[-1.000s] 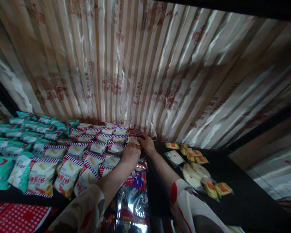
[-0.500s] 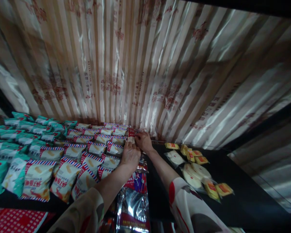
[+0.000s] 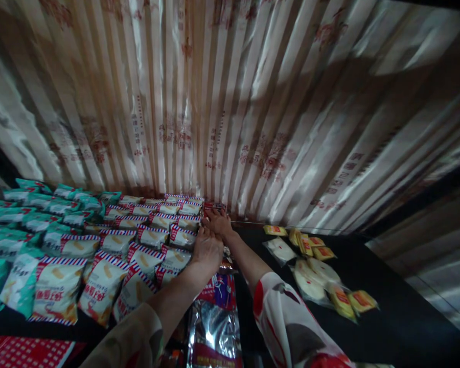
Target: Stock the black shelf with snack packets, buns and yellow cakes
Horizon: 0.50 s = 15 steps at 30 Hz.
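A dark red snack packet (image 3: pixel 213 206) lies at the back of the shelf, against the corrugated backdrop. Over it rests my right hand (image 3: pixel 218 223), its fingers stretched forward onto the packet. My left hand (image 3: pixel 208 250) is just in front and to the left, fingers bent down beside the right one; its fingertips are partly hidden, and I cannot see whether they grip anything. Below my wrists lie a red and purple packet (image 3: pixel 223 290) and a shiny silver packet (image 3: pixel 213 327). White chip bags with striped edges (image 3: pixel 181 236) stand close to my left hand.
Rows of teal snack bags (image 3: pixel 21 276) fill the far left. To the right, small yellow packets (image 3: pixel 362 300) and clear-wrapped round pale items (image 3: pixel 310 280) lie on the black shelf (image 3: pixel 398 312). A red checked item (image 3: pixel 26 351) is at the lower left.
My right hand has moved slightly left and its fingers now lie flatter over the red packet. My left hand stays close by. The view has shifted a little.
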Each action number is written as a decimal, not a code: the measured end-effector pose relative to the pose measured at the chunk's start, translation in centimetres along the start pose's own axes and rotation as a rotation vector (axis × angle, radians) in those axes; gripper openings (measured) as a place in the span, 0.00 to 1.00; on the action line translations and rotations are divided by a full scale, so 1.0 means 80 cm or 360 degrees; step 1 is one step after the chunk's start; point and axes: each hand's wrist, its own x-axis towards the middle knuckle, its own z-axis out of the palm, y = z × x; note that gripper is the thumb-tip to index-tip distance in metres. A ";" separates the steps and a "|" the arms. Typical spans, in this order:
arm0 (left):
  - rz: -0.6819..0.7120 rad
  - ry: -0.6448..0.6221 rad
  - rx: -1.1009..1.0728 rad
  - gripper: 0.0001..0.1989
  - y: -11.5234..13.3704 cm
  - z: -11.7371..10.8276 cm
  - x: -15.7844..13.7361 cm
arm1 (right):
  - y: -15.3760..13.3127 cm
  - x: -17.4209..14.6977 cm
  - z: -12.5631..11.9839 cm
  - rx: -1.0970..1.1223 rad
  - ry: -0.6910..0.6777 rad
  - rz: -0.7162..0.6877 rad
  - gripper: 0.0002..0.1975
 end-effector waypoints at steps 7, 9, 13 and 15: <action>0.0010 0.0005 -0.0048 0.14 -0.004 -0.002 0.001 | -0.009 -0.006 -0.010 0.0125 0.0060 0.0063 0.24; 0.0009 0.0012 -0.0043 0.15 -0.004 -0.005 0.000 | -0.010 -0.006 -0.011 0.0161 0.0118 0.0054 0.24; -0.0003 0.0007 -0.0016 0.15 -0.003 -0.012 -0.003 | -0.009 -0.010 -0.014 0.0265 0.0284 -0.0010 0.19; -0.0011 0.0013 -0.0010 0.15 -0.002 -0.017 -0.007 | -0.005 -0.013 -0.017 0.0313 0.0395 -0.0046 0.18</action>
